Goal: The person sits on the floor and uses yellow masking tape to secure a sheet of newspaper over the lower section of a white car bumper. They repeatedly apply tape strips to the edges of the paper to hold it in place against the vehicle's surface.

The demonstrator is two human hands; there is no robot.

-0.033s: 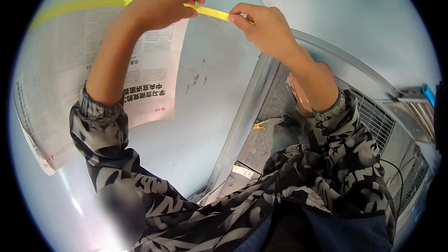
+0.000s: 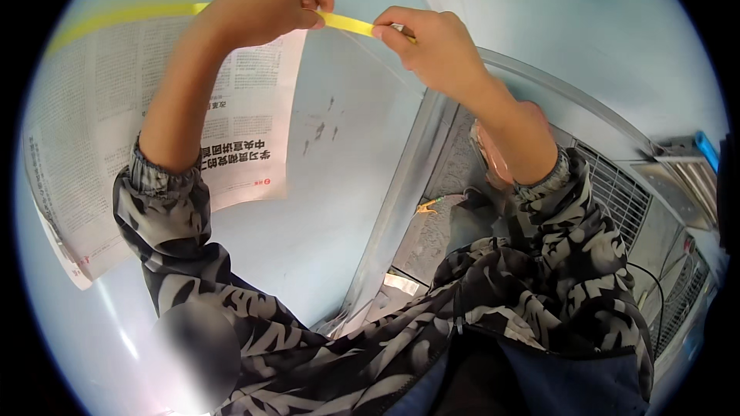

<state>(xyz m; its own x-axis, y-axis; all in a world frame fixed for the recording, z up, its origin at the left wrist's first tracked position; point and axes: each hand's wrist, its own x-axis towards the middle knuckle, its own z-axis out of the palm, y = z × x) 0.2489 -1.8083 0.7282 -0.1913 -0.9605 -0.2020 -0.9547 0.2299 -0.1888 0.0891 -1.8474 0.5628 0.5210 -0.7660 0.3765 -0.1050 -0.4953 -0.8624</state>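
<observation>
1. Barely a shift since the earlier frame: our left hand (image 2: 266,9), right hand (image 2: 441,45) and newspaper (image 2: 100,131) all sit slightly further left.
2. Our left fingertips nearly meet, pinching the yellow tape (image 2: 348,24); our right ones pinch its short tail.
3. Between us it runs straight, sloping down rightward.
4. Leftward, it follows the newspaper's upper edge, nearer our left hand, over the pale-blue panel (image 2: 327,185).

You are wearing a black-and-grey patterned jacket (image 2: 539,300). Your tape (image 2: 348,24) is showing yellow; the newspaper (image 2: 100,123) is showing black-and-red print.
</observation>
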